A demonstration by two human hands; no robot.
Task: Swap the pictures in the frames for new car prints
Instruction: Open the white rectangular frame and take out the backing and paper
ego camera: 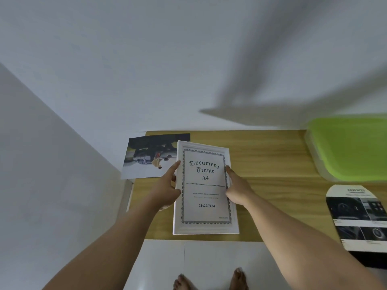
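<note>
A white A4 picture frame (205, 228) with a "Document Frame A4" insert lies face up on the wooden table (272, 164), its long side running away from me. My left hand (167, 187) grips its left edge, thumb on the rim and fingers underneath. My right hand (236, 187) holds the right edge, fingers stretched along the rim. A car print (146, 158) lies flat at the table's far left corner, partly under the frame's top left corner.
A green plastic tray (347, 147) sits at the far right of the table. A printed car brochure (358, 216) lies at the right edge. White walls close in behind and on the left. My bare feet (209, 281) stand on the white floor.
</note>
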